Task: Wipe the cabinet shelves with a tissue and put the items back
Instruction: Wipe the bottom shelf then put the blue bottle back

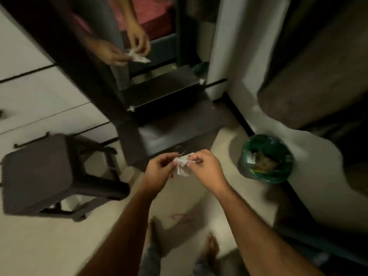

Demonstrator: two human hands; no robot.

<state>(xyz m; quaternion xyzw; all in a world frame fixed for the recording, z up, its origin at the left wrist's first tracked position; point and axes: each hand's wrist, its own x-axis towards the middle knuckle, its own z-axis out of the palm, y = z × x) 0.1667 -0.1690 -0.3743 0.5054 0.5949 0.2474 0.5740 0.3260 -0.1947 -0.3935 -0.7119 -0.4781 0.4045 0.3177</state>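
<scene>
A crumpled white tissue (182,166) hangs between my two hands in front of the dark cabinet. My left hand (159,172) pinches its left side and my right hand (205,168) pinches its right side. Both hands hover over the floor, just ahead of the lowest dark cabinet shelves (165,92), which step down like ledges. A mirror panel (127,36) above the shelves reflects my hands with the tissue. No items stand on the shelves that I can see.
A dark plastic stool (39,172) stands at the left on the pale floor. A bin lined with a green bag (266,158) holding rubbish sits at the right by the white wall. White drawers (39,96) fill the left side. My bare feet (211,250) are below.
</scene>
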